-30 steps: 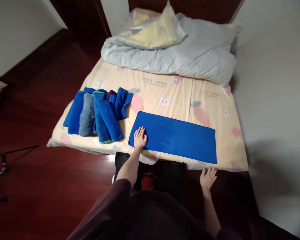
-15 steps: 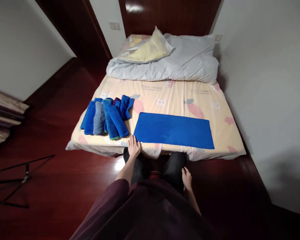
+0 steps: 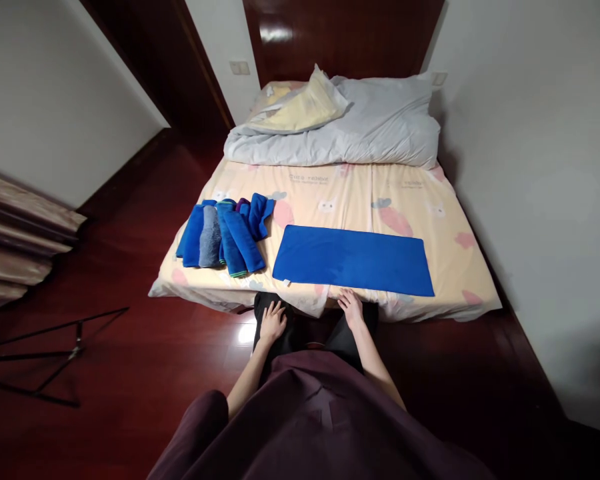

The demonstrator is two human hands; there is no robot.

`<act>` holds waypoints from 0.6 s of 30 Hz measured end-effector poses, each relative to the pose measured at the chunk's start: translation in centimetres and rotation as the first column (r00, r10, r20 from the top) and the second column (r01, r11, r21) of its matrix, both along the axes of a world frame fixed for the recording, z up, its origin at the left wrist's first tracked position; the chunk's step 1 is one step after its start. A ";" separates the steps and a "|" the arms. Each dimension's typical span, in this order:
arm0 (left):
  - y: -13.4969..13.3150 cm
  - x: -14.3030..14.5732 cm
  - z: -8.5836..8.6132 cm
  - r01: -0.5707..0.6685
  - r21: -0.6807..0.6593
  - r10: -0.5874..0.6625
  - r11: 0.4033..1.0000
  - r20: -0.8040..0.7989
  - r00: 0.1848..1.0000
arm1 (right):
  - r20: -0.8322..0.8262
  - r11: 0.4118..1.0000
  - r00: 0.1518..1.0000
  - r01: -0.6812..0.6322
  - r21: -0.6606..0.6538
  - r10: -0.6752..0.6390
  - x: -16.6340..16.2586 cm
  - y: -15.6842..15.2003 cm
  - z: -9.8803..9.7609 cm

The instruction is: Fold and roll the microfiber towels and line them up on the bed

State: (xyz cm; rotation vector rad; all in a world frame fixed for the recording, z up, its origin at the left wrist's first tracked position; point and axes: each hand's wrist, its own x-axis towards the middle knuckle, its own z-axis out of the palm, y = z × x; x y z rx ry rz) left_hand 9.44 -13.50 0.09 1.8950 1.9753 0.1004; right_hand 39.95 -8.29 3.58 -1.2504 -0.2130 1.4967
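Note:
A blue towel (image 3: 353,260) lies spread flat as a long rectangle near the front edge of the mattress (image 3: 410,200). To its left sits a row of several folded blue and grey towels (image 3: 225,233). My left hand (image 3: 272,321) rests open on my left thigh, below the mattress edge. My right hand (image 3: 351,308) lies open at the mattress's front edge, just below the spread towel and holding nothing.
A crumpled grey duvet (image 3: 375,123) with a yellow pillow (image 3: 300,107) fills the far end of the mattress. Dark red wooden floor surrounds it. A white wall (image 3: 540,167) runs along the right. A black stand's legs (image 3: 45,360) lie on the floor at left.
My left hand came off the towel's left end and dropped back to my thigh. My right hand rose to the mattress edge. The view pulled back from the bed.

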 end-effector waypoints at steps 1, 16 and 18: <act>-0.1 0.0 0.2 0.012 -0.008 -0.012 1.000 0.000 1.000 | -0.019 1.000 1.000 0.012 -0.006 -0.012 -0.2 0.5 -0.1; 10.2 9.9 7.0 0.363 0.083 -0.369 0.928 0.328 0.869 | -0.154 0.928 0.928 0.304 -0.215 -0.340 -2.1 4.0 -0.4; 13.8 12.7 7.5 0.462 0.129 -0.479 0.877 0.287 0.830 | -0.146 0.924 0.927 0.310 -0.223 -0.346 -2.1 3.8 -0.9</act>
